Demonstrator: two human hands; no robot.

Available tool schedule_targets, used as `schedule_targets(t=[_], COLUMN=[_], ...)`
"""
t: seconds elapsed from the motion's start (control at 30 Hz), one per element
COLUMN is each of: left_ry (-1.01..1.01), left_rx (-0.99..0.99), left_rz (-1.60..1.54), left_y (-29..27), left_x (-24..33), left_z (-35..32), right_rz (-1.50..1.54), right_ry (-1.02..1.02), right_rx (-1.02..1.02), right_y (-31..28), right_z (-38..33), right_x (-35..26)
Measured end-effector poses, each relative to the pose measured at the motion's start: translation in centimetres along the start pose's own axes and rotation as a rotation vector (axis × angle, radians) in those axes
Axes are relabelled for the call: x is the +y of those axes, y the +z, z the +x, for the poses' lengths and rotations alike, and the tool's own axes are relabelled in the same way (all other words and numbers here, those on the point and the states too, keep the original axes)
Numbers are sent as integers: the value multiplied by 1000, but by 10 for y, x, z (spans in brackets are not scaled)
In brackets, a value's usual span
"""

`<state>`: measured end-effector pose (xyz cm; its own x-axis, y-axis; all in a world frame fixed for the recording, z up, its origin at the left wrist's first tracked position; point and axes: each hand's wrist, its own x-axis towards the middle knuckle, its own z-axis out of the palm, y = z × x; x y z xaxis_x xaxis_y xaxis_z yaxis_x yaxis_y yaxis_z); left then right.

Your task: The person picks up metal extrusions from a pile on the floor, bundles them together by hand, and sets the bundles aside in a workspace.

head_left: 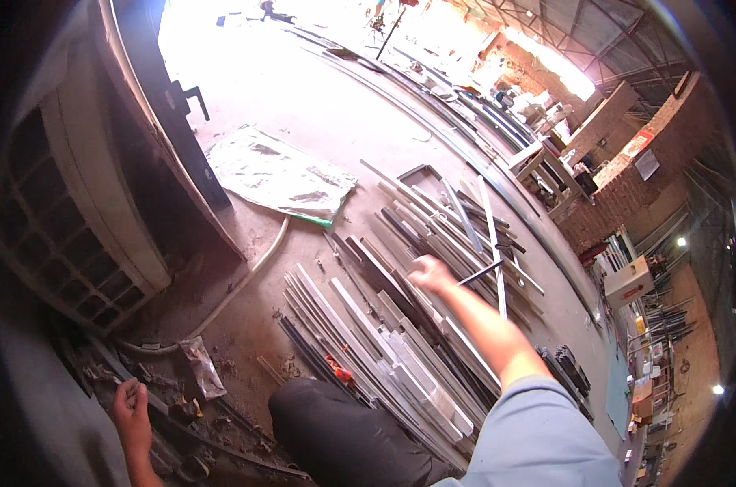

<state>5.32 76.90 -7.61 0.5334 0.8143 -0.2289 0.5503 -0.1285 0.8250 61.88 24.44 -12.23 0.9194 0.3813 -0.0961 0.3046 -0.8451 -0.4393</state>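
My right hand point(431, 274) reaches out over a pile of metal bars and profiles point(416, 357) on the floor. Its fingers are curled closed, and what they hold, if anything, is hidden. A dark thin bar point(483, 272) shows just beyond the wrist, crossing a long pale strip point(491, 235); I cannot tell whether the hand touches it. At the lower left my left hand point(131, 402) is raised beside dark metal lengths point(169, 426), fingers bent and thumb against them. Nothing can be made out in its grip.
A silvery sheet point(282, 174) with a green edge lies ahead on the floor. A pale hose point(250, 276) curves along a large cabinet-like body point(84, 211) at left. A clear plastic bag point(203, 367) and an orange-red object point(338, 369) lie near my knee point(343, 430). A cardboard box point(628, 282) stands right.
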Motion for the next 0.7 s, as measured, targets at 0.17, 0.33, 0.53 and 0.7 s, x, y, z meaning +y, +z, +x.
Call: schedule_targets(t=[0.17,0.33,0.53,0.7], left_ry=[-10,66,-44,-99], left_rx=[73,159,404,574], left_rz=[-106,-140,-190,-176], left_y=[-14,-42,-88,-97], left_x=[-19,-26,-25,-29], left_z=[9,22,22,1], right_rz=[-679,-396,58,-314], right_ry=[497,-233,-533,-1050], right_rx=[609,405,-499,-883], right_y=[-187,-37,150,283], right_z=[44,22,-73,-152], right_x=[45,-5,-261,-415])
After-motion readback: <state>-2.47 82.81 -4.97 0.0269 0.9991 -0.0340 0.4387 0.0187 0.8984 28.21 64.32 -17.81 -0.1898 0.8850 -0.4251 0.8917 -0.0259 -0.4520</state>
